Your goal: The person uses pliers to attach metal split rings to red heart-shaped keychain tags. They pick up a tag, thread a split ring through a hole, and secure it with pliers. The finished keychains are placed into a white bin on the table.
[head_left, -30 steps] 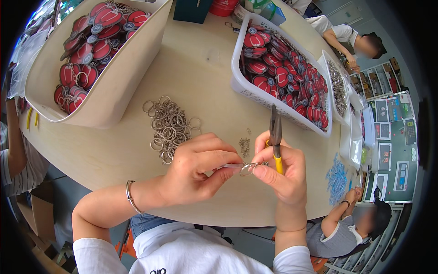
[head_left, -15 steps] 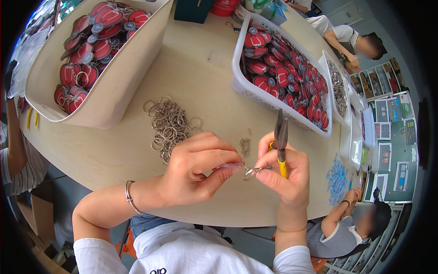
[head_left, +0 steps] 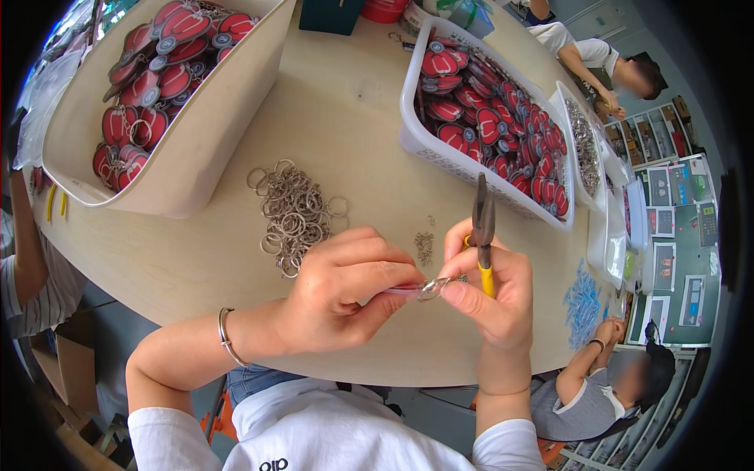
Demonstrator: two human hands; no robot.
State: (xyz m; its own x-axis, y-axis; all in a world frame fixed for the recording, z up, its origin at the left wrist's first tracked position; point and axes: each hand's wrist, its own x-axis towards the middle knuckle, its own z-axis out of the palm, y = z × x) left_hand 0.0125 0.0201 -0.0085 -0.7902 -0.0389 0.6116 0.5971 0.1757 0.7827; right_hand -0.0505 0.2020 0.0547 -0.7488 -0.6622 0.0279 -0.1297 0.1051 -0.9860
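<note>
My left hand (head_left: 345, 286) is closed, pinching a thin flat charm (head_left: 403, 290) seen edge-on, so its face is hidden. A metal key ring (head_left: 431, 290) with a bit of chain is between the fingertips of my right hand (head_left: 503, 297), right beside the charm's end. Whether ring and charm are linked, I cannot tell. Pliers (head_left: 484, 224) with yellow handles also rest in my right hand, jaws pointing up and away. Just beyond my left hand lies a pile of key rings (head_left: 289, 208), and a small heap of tiny metal links (head_left: 424, 248) lies beyond the fingertips.
A tall cream bin (head_left: 228, 133) at left and a white basket (head_left: 408, 118) at right hold red charms. Farther right are a tray of metal parts (head_left: 583, 145) and blue slim pieces (head_left: 582, 306). Two people (head_left: 628, 74) (head_left: 605, 392) sit along the table's right side.
My hands have drawn closer together. The key ring now sits against the charm's end, where a short gap with chain showed before. The pliers stay in my right hand.
</note>
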